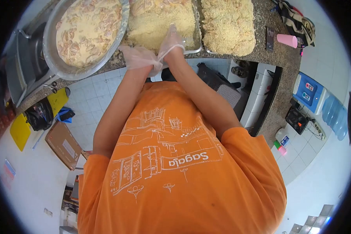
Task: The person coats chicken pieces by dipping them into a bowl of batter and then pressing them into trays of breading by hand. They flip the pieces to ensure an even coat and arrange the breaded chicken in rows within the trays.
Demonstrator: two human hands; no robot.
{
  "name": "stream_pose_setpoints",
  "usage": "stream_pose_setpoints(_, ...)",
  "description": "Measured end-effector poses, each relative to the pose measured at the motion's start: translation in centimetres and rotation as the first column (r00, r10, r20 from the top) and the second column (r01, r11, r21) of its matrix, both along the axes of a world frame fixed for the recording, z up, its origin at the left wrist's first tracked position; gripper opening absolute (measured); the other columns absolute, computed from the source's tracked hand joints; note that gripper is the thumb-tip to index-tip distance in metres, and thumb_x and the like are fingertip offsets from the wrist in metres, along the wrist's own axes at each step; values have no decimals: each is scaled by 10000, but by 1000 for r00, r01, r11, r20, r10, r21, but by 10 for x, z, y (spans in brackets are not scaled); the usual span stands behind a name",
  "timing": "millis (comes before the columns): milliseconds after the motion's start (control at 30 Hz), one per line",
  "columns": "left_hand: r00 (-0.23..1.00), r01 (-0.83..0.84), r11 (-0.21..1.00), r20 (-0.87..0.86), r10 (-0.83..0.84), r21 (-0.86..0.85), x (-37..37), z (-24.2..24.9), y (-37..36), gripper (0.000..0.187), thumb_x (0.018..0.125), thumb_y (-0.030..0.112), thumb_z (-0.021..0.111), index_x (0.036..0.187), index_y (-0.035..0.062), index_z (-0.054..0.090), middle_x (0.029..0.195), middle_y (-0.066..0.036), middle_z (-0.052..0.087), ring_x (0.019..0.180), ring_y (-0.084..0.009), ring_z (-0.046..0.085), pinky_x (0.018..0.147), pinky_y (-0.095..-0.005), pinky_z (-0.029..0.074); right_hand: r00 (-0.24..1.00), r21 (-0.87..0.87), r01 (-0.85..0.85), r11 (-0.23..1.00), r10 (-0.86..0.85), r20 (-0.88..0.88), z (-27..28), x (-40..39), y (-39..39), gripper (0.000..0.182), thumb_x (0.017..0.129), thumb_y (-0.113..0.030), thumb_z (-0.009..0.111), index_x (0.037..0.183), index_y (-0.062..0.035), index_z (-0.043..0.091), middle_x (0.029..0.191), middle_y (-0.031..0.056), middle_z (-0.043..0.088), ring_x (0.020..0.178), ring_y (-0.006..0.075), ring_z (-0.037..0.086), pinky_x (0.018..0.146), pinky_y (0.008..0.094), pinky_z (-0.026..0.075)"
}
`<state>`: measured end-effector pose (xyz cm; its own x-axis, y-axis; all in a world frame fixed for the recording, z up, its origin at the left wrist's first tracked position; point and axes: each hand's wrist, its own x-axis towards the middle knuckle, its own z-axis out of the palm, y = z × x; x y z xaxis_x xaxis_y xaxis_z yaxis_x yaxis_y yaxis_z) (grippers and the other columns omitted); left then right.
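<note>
My right hand (172, 39), in a clear plastic glove, reaches down onto pale crumbs (156, 25) in a metal tray (199, 29). It looks narrow from here, and its fingers are partly sunk in or hidden by the crumbs. Beside it, my left hand (138, 57) is at the tray's near edge. A baggy clear glove covers it and conceals its fingers. Raw-looking meat pieces (171, 4) lie at the far end of the crumbs. Left of the tray stands a large round metal basin (50, 62) holding meat pieces in a creamy batter (84, 39).
Right of my tray, crumb-coated pieces (228, 27) are heaped on another tray. A dark phone (269, 39) and a pink cup (287, 40) occupy the speckled counter (288, 58). A dark metal appliance (23, 66) is at the left. A cardboard box (63, 144) stands below.
</note>
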<state>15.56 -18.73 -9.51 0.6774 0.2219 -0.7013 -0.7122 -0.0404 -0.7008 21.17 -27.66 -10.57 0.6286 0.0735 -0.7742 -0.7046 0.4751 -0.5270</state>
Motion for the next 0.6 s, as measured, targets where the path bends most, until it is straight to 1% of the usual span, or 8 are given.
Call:
stream_pose_setpoints(100,684,727,494,-450,-574,477,-12,27,1,739,1017,566,346,1520,25,325,1533,-159,402,1434,-273,360,1204,-420,187,971,-259,-221,940,238,35,7,3,-8,641,1003,-533,470,1340,9,523,1322,181,566,1146,317,522,982,369,418)
stream_pose_setpoints(133,485,854,168,-635,-602,493,-12,29,1,765,1021,577,339,1529,7,297,1551,-166,375,1450,-273,335,1211,-396,189,764,-640,-393,660,622,173,9,8,-8,569,1002,-468,483,1341,-14,531,1327,176,570,1156,336,535,988,399,418)
stream_pose_setpoints(167,485,853,166,-636,-600,494,-12,27,-1,765,1021,577,339,1529,7,297,1551,-166,375,1450,-273,335,1211,-396,189,415,-916,-314,249,904,103,9,11,-8,502,1002,-404,495,1342,-37,540,1333,172,575,1166,356,547,994,430,419)
stream_pose_setpoints(200,318,897,-208,-895,-313,391,-12,23,-5,679,1040,491,341,1543,45,250,1569,-152,343,1470,-268,284,1214,-410,199,417,-916,-312,253,903,107,4,15,-6,502,1002,-404,495,1342,-37,540,1333,172,575,1166,356,547,994,430,419)
stream_pose_setpoints(233,197,859,-495,-977,83,131,-14,19,-8,610,1060,406,344,1557,82,204,1587,-139,311,1490,-264,232,1217,-423,210,52,-992,-119,38,998,32,-6,20,-3,437,974,-337,508,1295,-53,590,1262,191,615,1189,351,566,1034,463,402)
stream_pose_setpoints(267,198,857,-498,-976,87,130,-16,18,-8,610,1060,406,344,1557,82,204,1587,-139,311,1490,-264,232,1217,-423,210,-287,-984,148,-98,948,-137,-18,23,-3,384,946,-270,521,1249,-68,641,1191,209,654,1213,345,585,1075,497,386)
stream_pose_setpoints(400,158,826,-564,-958,240,-5,-43,13,3,566,1081,317,326,1520,-27,229,1552,-207,337,1452,-306,315,1207,-407,270,-328,-919,379,107,944,-26,-52,10,-24,410,927,-194,526,1316,-84,590,1211,186,635,1232,332,579,1125,488,362)
stream_pose_setpoints(600,128,643,-765,-979,160,-41,-60,-11,8,516,1068,319,343,1489,23,362,1532,-199,391,1412,-296,406,1179,-418,326,-295,-980,158,-124,941,-167,-26,5,-62,428,930,-217,539,1332,-72,571,1219,174,630,1239,342,570,1156,451,346)
